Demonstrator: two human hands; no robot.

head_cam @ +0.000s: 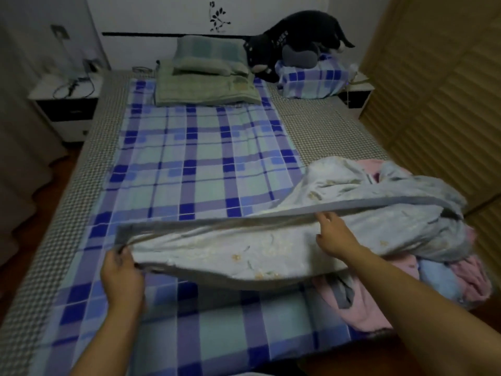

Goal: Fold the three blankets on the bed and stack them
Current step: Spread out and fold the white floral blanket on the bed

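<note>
A pale blue floral blanket point(271, 248) with a grey border is stretched above the near part of the bed. My left hand point(120, 275) grips its left corner. My right hand point(334, 234) holds the grey upper edge further right. The blanket's right end bunches in a heap at the bed's right side. Under that heap lie a pink blanket point(352, 313) and a light blue one point(433, 270), both crumpled and partly hidden.
The bed carries a blue plaid sheet point(189, 158). At its head lie green pillows point(206, 74), a plaid bundle point(311, 80) and a dark plush toy point(298, 39). A nightstand point(65, 104) stands on the left and a wooden wardrobe point(433, 90) on the right.
</note>
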